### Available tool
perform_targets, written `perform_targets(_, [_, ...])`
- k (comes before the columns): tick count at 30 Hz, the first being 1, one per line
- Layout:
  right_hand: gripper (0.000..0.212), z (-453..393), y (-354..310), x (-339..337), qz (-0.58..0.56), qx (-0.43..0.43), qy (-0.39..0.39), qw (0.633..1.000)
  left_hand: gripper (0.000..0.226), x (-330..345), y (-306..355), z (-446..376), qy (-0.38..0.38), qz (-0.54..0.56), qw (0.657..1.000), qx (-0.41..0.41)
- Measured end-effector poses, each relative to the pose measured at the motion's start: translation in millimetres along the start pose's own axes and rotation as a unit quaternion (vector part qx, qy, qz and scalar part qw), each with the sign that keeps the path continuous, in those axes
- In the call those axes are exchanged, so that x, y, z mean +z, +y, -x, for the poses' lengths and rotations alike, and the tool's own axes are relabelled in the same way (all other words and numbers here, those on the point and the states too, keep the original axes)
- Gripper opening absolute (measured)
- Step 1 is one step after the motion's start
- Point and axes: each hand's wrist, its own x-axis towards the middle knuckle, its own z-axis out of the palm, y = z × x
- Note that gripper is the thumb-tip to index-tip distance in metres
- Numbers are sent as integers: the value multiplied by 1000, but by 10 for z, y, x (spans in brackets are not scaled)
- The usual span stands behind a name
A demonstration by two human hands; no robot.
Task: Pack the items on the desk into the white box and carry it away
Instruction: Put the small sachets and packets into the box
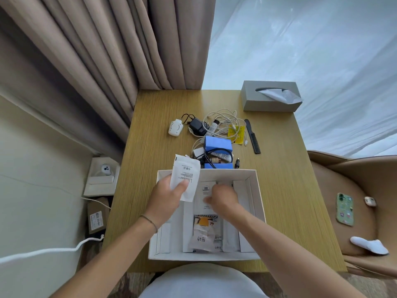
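Note:
The open white box (258, 203) sits at the near edge of the wooden desk (279, 168). My left hand (165, 198) grips a white printed sachet (187, 175) over the box's far left corner. My right hand (223, 196) reaches down into the box's middle, fingers curled on a white packet (205, 191) there; whether it holds the packet is unclear. A printed pouch (205, 233) lies in the box near me. Beyond the box lie a blue pack (218, 143), white cables (225, 119), a black charger (196, 126), a small white device (175, 127), a yellow packet (236, 132) and a black comb (253, 136).
A grey tissue box (268, 97) stands at the desk's far right corner. Beige curtains (107, 50) hang at the left. A tan chair (354, 201) on the right holds a green phone (344, 208), an earbud case (370, 201) and a white slipper (369, 245). Cardboard boxes (97, 214) lie on the floor at left.

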Motion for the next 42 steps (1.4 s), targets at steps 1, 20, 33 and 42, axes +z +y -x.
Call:
perform_targets(1, [25,5,-7,-63,20,-16,0,1000,15,46,-12,16,-14,-5,1000,-8])
perform_targets(20, [24,934,671,-841,-192,-26,85,977,26,1099,-563,-366,-95,-134,978,-129])
perform_targets(33, [26,1054,746,-898,-254,-31,110,960,14,1309,-583,-540,-79,-301,946,-92])
perform_targets(42, [21,689,778,-1337,-271,-31,168,947,38,1028,-307,-362,-79,-341,937,-6])
